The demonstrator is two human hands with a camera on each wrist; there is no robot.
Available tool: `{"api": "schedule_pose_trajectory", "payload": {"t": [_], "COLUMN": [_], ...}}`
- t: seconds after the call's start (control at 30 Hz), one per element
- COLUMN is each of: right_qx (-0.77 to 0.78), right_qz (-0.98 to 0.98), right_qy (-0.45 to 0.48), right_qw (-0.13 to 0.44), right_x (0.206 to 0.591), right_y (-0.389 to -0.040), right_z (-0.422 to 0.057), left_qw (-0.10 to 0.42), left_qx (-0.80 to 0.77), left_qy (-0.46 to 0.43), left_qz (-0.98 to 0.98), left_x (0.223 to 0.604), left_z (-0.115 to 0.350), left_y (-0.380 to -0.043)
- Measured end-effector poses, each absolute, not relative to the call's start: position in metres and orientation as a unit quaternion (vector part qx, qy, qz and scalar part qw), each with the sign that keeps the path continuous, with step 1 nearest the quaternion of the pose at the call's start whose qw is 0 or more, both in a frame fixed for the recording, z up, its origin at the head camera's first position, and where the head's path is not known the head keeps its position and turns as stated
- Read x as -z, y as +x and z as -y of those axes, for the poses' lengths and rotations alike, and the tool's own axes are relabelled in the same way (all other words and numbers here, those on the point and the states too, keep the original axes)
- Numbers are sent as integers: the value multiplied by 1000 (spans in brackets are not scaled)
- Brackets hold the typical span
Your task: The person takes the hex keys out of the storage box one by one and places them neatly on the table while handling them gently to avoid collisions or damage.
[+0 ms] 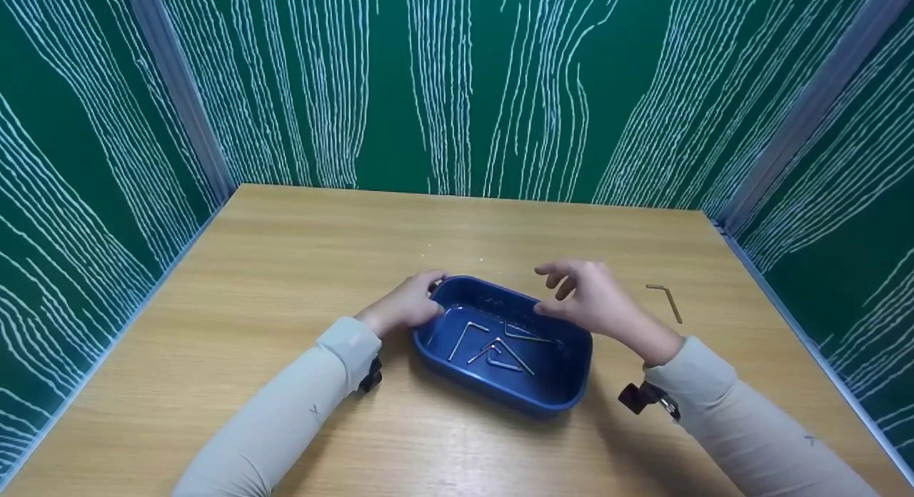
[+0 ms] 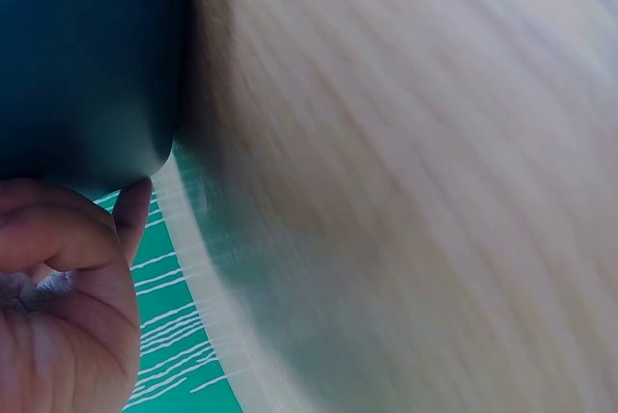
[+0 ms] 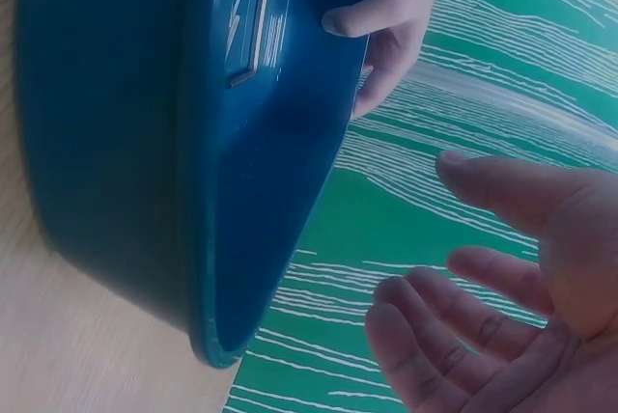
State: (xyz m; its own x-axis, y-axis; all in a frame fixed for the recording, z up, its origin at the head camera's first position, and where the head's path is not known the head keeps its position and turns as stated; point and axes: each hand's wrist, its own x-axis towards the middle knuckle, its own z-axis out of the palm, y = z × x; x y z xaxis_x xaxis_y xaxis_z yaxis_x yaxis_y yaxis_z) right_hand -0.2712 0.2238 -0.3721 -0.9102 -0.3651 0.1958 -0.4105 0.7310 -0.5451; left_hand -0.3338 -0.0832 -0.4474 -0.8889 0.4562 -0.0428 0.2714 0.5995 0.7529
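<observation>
A blue plastic basin [image 1: 493, 393] rests on the table, with several L-shaped hex keys [image 1: 515, 356] lying on its floor. My left hand [image 1: 409, 303] grips the basin's left end, thumb over the rim on the inside and fingers outside. In the right wrist view that thumb [image 3: 355, 17] shows against the inner wall. My right hand [image 1: 587, 297] is held over the basin's right end, fingers loosely bent and apart from the thumb, with nothing between them. Another hex key [image 1: 673, 305] lies on the table to the right of that hand.
The wooden table [image 1: 328, 240] is bounded by green walls [image 1: 385, 90] with white wavy lines at the back and both sides. A few tiny pale specks lie beyond the basin. Dark wrist cameras [image 1: 634, 397] sit below the sleeves.
</observation>
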Motion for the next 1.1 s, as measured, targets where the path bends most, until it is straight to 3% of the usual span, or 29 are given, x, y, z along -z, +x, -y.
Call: {"api": "schedule_pose_trajectory", "payload": {"t": [1.1], "right_qx": [-279], "right_qz": [922], "right_qy": [268], "right_qw": [-25], "right_x": [410], "right_y": [-270], "right_z": [-200], "left_qw": [124], "left_qx": [-406], "left_qy": [199], "left_qz": [-883], "left_x": [447], "left_z": [83], "left_y": [-333]}}
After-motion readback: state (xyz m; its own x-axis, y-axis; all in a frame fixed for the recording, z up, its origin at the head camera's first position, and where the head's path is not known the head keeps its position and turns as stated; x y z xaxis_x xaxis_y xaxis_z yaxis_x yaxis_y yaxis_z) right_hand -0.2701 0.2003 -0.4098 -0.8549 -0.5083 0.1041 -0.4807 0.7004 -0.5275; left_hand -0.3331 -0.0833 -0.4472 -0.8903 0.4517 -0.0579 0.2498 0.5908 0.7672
